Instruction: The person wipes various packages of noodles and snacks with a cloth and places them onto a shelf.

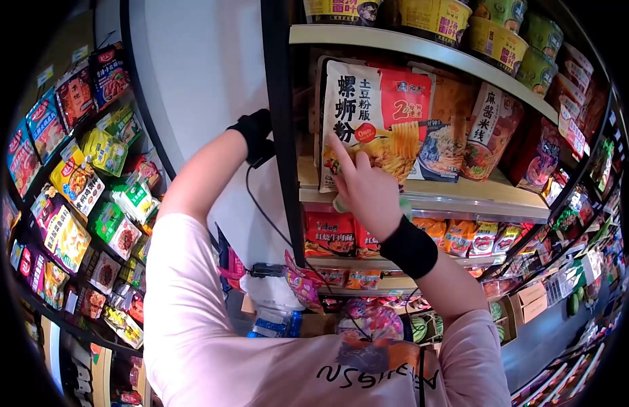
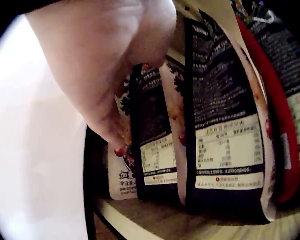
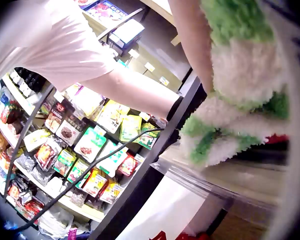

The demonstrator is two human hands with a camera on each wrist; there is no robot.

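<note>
Now the right hand (image 1: 370, 191) is gripping fluffy cloth (image 3: 247, 70); left hand (image 2: 105, 65), I can't tell. I'm judging the noodle pouch (image 1: 389, 112) light, slick, pinchable by its edges.

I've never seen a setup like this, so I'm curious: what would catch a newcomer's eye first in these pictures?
Probably the big white-and-red noodle packet on the shelf, upper middle of the head view, with the right hand in front of its lower part. Next, the fluffy green-and-white cloth on the right of the right wrist view. In the left wrist view, the left hand reaches down beside dark-backed packets.
</note>
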